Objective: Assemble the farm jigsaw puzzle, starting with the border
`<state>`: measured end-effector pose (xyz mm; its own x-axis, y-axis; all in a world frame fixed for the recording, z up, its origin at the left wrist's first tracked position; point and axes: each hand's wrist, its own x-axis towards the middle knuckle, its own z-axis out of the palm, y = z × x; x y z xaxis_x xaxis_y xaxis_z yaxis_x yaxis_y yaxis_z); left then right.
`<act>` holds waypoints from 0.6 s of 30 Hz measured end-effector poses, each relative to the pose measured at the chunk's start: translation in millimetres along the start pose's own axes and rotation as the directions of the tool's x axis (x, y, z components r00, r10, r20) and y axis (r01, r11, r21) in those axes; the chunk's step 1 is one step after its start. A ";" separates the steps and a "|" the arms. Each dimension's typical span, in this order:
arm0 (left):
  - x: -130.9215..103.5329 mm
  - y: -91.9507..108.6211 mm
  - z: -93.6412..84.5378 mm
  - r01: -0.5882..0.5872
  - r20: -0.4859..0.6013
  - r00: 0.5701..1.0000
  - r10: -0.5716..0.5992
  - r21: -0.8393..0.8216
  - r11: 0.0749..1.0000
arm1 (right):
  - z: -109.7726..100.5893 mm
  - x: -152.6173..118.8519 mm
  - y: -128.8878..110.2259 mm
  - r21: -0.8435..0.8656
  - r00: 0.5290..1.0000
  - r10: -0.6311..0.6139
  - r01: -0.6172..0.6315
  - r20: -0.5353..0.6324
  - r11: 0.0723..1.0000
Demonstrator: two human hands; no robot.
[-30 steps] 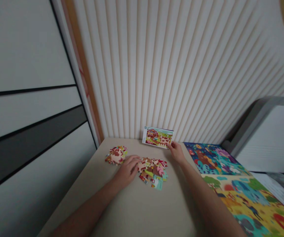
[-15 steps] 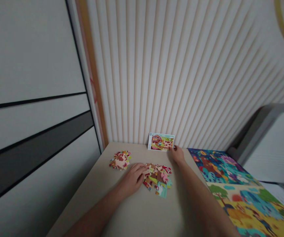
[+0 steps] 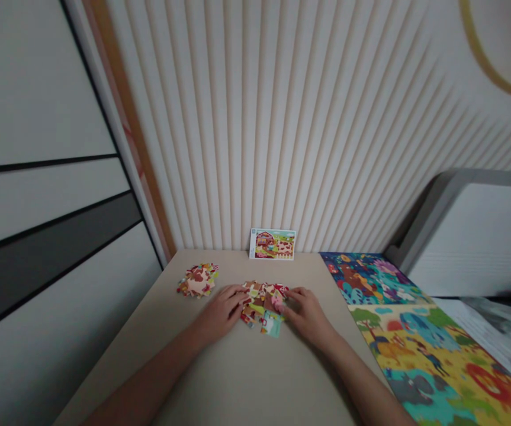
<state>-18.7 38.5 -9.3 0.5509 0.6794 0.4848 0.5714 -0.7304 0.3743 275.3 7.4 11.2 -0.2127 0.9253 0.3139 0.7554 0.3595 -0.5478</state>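
A heap of jigsaw puzzle pieces in brown, pink, red, green and pale blue lies on the table in front of me. My left hand rests against the heap's left side, fingers stretched forward and thumb apart. On the opposite side, my right hand touches the pieces with fingers and thumb spread. Neither hand visibly lifts a piece. A second, smaller pile of puzzle pieces sits to the left, beyond my left hand. Behind the heap, a picture card with a barn and a cow leans upright on the wall.
The beige table meets a ribbed white wall at the back. Two colourful picture sheets, a dark blue one and a yellow animal scene, lie along the right. A white cabinet borders the left.
My right hand has let go of the picture card and come back to the heap's right side. The card stays leaning on the wall. The view has shifted slightly right.
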 end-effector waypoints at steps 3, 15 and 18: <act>0.3 -0.6 0.4 0.003 0.000 1.000 -0.003 0.003 1.000 | 6.6 0.9 -0.8 -0.036 0.999 -0.048 0.049 0.018 0.998; -1.1 -1.4 0.8 -0.004 -0.013 1.000 0.004 0.012 1.000 | -19.8 -10.9 -45.3 0.010 0.947 -0.293 0.294 0.135 0.956; -0.6 1.7 -0.4 0.002 -0.001 1.000 -0.002 0.008 1.000 | -17.0 -24.9 -69.5 0.124 0.852 -0.432 0.414 0.294 0.902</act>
<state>-18.3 36.9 -8.6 0.5490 0.6810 0.4846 0.5776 -0.7282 0.3690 238.6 -42.7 54.6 -0.6902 0.6689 0.2760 0.5164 0.7225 -0.4596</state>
